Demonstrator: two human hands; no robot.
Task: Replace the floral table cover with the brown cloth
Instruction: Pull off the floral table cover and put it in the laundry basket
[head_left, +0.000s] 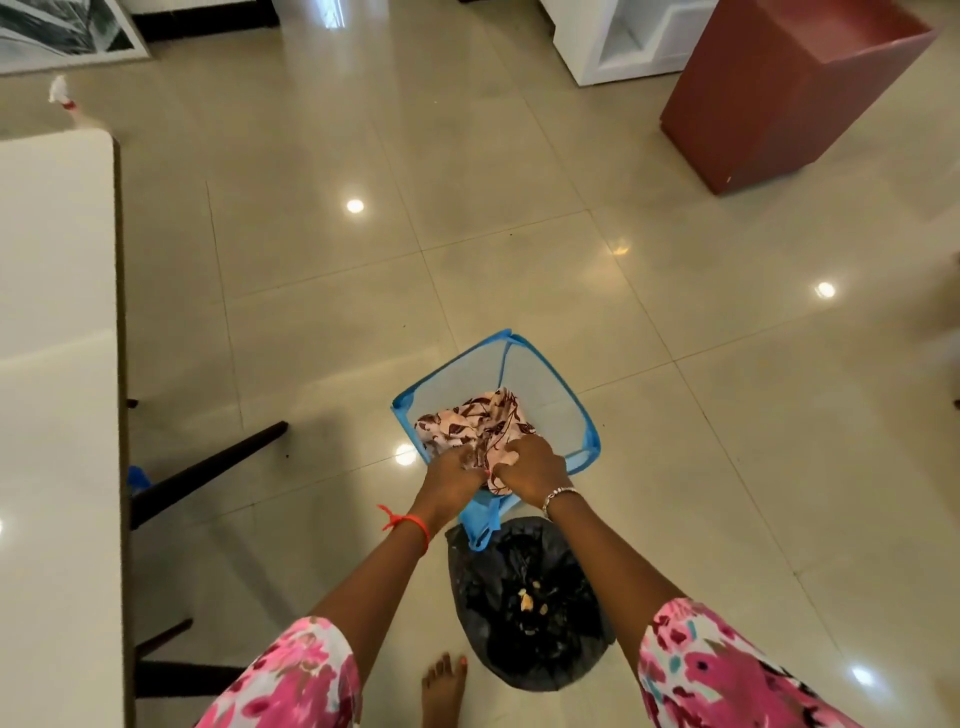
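Blue mesh laundry hamper (566, 395) stands on the glossy tiled floor (519, 249), tilted, its open mouth turned up toward the camera. Inside it, the floral table cover (467, 423) is bunched in a loose heap, pale pink with dark brown leaf print, most of it lying below the rim.

Left hand (453, 474) is closed in a fist on the near edge of the cover, at the hamper's front rim. Right hand (531, 470) is likewise clenched on the fabric just beside it; the two hands nearly touch. A red thread is worn on the left wrist, a beaded bracelet on the right. A blue handle strap (480, 525) hangs from the hamper's near side, between the forearms.

Directly below the hamper, a bin lined with a black plastic bag (524, 603) is seen; a few small pale scraps lie in the bag.

White table (54, 364) is seen at the left, its top uncovered. Brown cloth is not seen. A reddish-brown cabinet (779, 98) stands far right, well apart.
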